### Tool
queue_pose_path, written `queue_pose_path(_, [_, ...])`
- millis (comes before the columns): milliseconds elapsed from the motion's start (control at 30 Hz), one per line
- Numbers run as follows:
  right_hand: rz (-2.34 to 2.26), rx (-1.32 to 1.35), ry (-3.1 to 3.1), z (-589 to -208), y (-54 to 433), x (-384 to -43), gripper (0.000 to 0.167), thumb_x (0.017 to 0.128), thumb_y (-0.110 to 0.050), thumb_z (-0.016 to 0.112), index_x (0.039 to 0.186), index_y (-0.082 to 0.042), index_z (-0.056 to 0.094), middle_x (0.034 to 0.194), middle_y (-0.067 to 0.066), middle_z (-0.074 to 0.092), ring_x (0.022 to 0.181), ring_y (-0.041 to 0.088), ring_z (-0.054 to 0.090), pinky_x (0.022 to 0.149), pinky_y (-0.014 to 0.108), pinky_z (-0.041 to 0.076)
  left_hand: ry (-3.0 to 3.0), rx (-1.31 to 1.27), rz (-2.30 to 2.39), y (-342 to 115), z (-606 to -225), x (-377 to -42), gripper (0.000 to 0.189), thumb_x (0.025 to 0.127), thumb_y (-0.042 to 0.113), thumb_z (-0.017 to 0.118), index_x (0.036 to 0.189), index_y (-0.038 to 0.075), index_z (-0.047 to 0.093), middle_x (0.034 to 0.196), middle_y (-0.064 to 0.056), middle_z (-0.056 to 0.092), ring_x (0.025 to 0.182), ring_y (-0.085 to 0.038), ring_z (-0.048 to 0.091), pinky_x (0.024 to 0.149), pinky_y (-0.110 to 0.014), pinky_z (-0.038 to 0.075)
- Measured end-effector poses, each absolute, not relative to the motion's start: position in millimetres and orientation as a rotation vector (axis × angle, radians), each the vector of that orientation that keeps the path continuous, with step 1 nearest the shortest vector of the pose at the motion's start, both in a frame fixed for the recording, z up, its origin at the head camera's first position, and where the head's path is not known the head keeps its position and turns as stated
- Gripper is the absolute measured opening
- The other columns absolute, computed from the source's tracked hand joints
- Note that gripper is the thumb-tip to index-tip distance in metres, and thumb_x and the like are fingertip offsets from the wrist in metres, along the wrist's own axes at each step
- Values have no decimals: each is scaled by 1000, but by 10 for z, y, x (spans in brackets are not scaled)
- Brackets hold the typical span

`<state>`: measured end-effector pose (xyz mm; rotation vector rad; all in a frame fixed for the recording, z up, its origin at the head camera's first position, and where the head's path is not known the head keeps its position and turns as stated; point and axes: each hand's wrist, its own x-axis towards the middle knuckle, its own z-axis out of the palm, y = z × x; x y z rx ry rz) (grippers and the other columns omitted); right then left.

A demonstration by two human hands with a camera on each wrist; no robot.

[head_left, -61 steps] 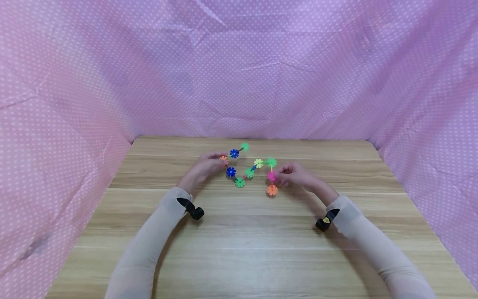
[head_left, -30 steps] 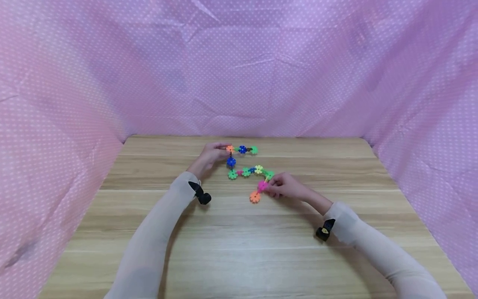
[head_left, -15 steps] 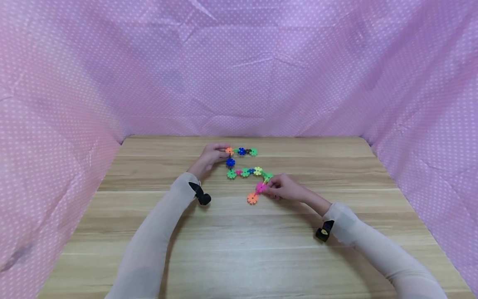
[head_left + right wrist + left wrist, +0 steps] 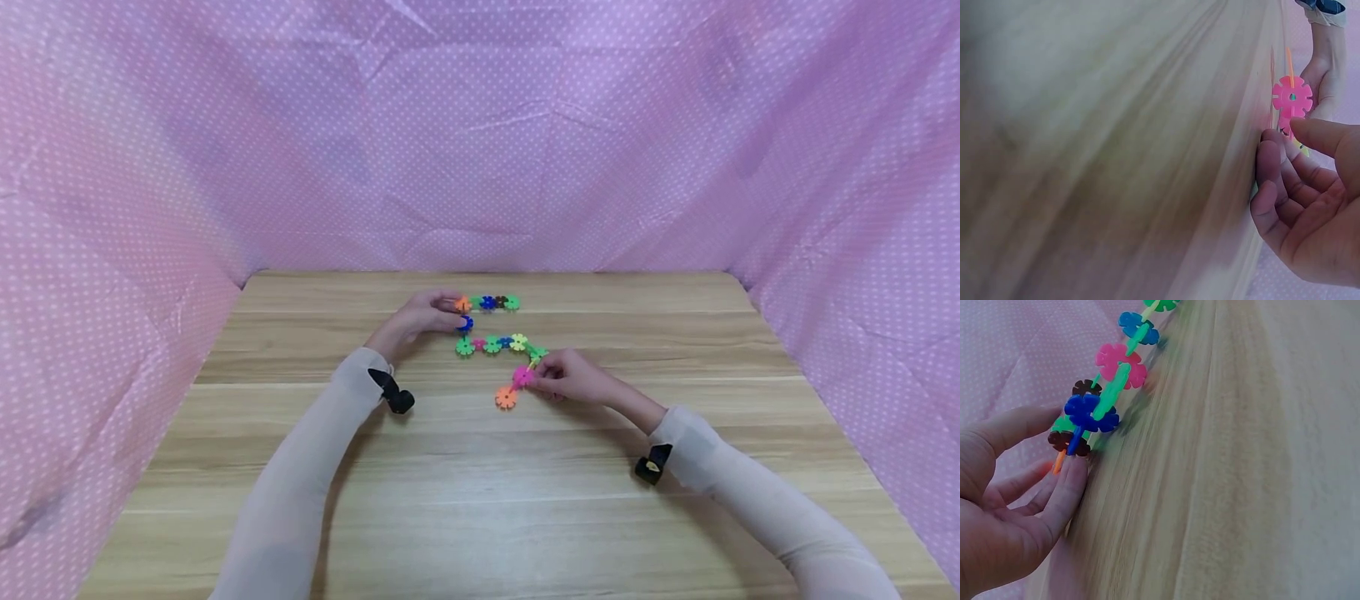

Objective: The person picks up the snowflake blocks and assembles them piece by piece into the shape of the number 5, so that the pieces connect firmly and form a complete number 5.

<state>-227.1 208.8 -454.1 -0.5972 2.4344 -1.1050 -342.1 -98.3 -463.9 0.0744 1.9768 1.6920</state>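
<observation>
A chain of interlocking plastic snowflake discs in several colours lies bent in an S shape toward the back of the table. At its upper left bend, my left hand [image 4: 426, 317] holds the chain, the thumb over a blue disc [image 4: 467, 323] and the fingers by an orange disc [image 4: 462, 305]. In the left wrist view the blue disc [image 4: 1088, 414] is slotted to brown and green ones between thumb and fingers. My right hand [image 4: 573, 375] pinches the chain's lower right bend at a pink disc [image 4: 522, 377]. An orange end disc [image 4: 506, 398] sticks out toward the front.
The wooden table [image 4: 480, 500] has its back edge behind the chain. A pink dotted cloth [image 4: 480, 150] hangs around its back and sides. Black wrist cameras [image 4: 401, 401] sit on both sleeves.
The chain has gone from a loose zigzag to an S lower on the table. Most recently my left thumb moved onto the blue disc; the right hand has moved left and nearer, then stayed.
</observation>
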Motion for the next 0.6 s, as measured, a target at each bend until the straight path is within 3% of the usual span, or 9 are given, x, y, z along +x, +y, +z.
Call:
queue_pose_path(167, [-936,-609,2572,-4519,2043,-2262,13,95,-24,73,92,-12,75,77,-1,68,65,9,53,57,20,45,1970,123,1665,-998,-4634,-3402,71,87,-1,77,149,7,45,144,-16,55,128,-31,59,104,-35,54])
queue_pose_path(300, [-866,-613,2631,-4504,2005,-2251,12,94,-27,74,92,-15,76,77,-5,68,66,9,55,60,22,47,1977,133,1676,-1001,-4642,-3383,73,84,-1,80,149,6,46,144,-16,55,126,-32,60,101,-36,56])
queue_pose_path(600, [-863,-615,2635,-4486,1931,-2197,13,93,-30,75,93,-16,77,75,-7,68,66,10,55,62,24,48,2022,147,1688,-1003,-4694,-3367,70,85,3,81,147,7,49,142,-15,53,130,-31,54,109,-40,51])
